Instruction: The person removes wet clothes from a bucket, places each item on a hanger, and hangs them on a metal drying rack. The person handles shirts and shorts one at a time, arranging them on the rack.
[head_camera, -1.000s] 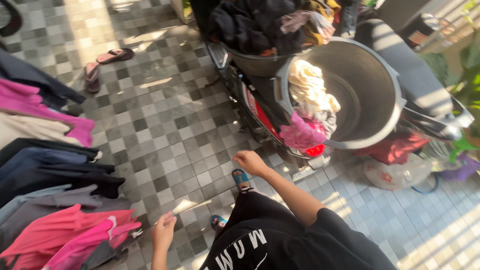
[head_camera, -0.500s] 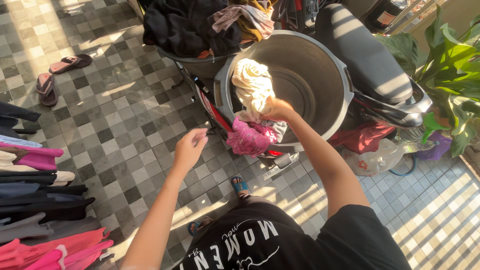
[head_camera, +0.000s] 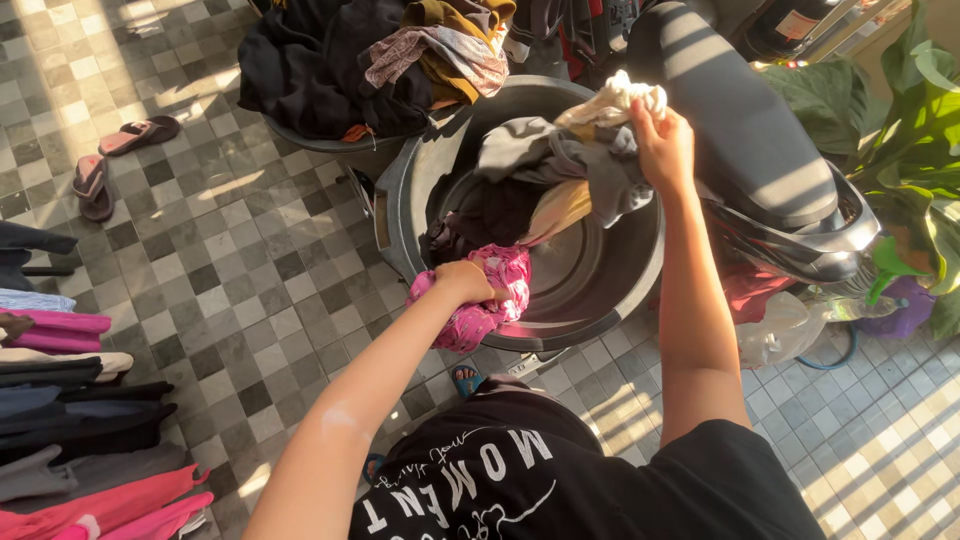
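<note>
Fingers of the right hand (head_camera: 662, 145) clamp a cream cloth (head_camera: 612, 100); left hand (head_camera: 463, 281) grips a pink garment (head_camera: 495, 300).

A floor of small grey checkered tiles (head_camera: 250, 260) carried everything. At about ten o'clock lay a pair of pink sandals (head_camera: 115, 160) (one near the other, not touching). At nine and seven o'clock, folded and hung garments (head_camera: 70, 420) in black, grey and pink crowded the left edge. At three to four o'clock lay a clear plastic bag (head_camera: 775, 325) and, just beside it, a blue hose loop (head_camera: 830, 358). Sunlight striped the paler tiles (head_camera: 880, 440) at four o'clock.
</note>
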